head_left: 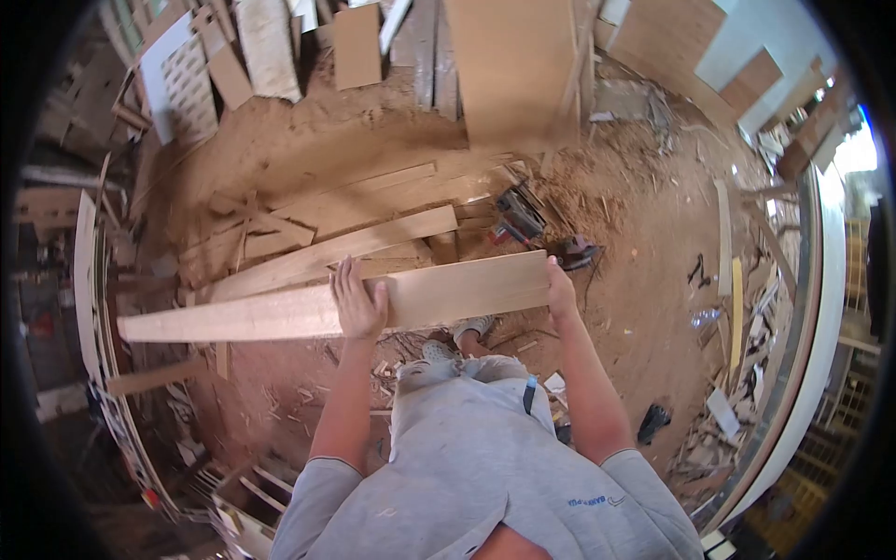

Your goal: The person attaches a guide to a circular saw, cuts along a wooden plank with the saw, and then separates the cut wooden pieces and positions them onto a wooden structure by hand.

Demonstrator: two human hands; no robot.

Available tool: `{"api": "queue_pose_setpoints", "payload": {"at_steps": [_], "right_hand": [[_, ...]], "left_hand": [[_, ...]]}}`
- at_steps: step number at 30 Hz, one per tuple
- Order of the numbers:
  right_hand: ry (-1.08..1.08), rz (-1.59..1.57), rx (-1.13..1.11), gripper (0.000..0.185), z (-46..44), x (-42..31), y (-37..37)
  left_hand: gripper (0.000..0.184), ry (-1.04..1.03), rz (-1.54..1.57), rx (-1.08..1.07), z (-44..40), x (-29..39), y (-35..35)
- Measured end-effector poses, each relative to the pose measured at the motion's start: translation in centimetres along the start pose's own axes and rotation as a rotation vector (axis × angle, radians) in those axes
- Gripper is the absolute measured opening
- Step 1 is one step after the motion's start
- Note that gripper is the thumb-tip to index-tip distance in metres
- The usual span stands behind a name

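Note:
A long pale wooden plank (467, 287) lies across the view in front of my body, its broad face toward me. At its right end, my right hand (561, 291) is closed around the short edge. Midway along it, my left hand (358, 301) lies flat on the face, fingers stretched past the far edge and thumb apart. The plank narrows in view toward its left end. Beyond it on the floor sits a dark power tool (519, 213), near the right end.
More boards (327, 252) lie on the dusty floor behind the plank. Sheets and panels (511, 70) lean along the far side. Wood scraps (737, 373) pile up at the right, beside a long pale edge (826, 308). A dark object (654, 423) lies near my right elbow.

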State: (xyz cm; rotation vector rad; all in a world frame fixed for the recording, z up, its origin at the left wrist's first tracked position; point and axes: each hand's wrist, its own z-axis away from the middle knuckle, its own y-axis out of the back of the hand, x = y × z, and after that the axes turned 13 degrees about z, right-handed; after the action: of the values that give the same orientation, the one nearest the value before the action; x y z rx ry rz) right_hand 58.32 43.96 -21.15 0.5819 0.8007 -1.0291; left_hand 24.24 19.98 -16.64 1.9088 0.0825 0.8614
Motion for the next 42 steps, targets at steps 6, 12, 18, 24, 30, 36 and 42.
{"api": "queue_pose_setpoints", "payload": {"at_steps": [6,12,18,24,30,36,42], "right_hand": [[0.06,0.147,-0.015,0.06,0.1,0.3,0.2],[0.609,1.093,0.434,0.041,0.7,-3.7,-2.2],[0.968,1.229,0.061,0.041,7.3,-10.5,-16.0],[1.156,1.26,-0.41,0.055,9.4,-6.3,-27.9],[1.17,1.486,-0.533,0.066,14.1,-3.5,-35.6],[1.185,1.65,-0.604,0.073,18.8,-2.1,-45.2],[1.09,1.739,-0.736,0.097,20.7,1.0,-55.1]], "left_hand": [[0.093,0.013,0.113,-0.242,8.1,-2.2,3.0],[0.087,0.183,0.04,-0.271,13.0,-1.4,6.8],[0.083,0.224,0.098,-0.21,13.3,-1.0,7.6],[0.074,0.216,0.183,-0.157,15.7,-3.8,8.5],[0.057,0.388,0.343,-0.125,21.8,-12.3,13.1],[0.049,0.831,0.424,-0.099,31.8,-23.8,19.0],[0.056,1.26,0.378,-0.024,43.3,-30.5,26.7]]}}
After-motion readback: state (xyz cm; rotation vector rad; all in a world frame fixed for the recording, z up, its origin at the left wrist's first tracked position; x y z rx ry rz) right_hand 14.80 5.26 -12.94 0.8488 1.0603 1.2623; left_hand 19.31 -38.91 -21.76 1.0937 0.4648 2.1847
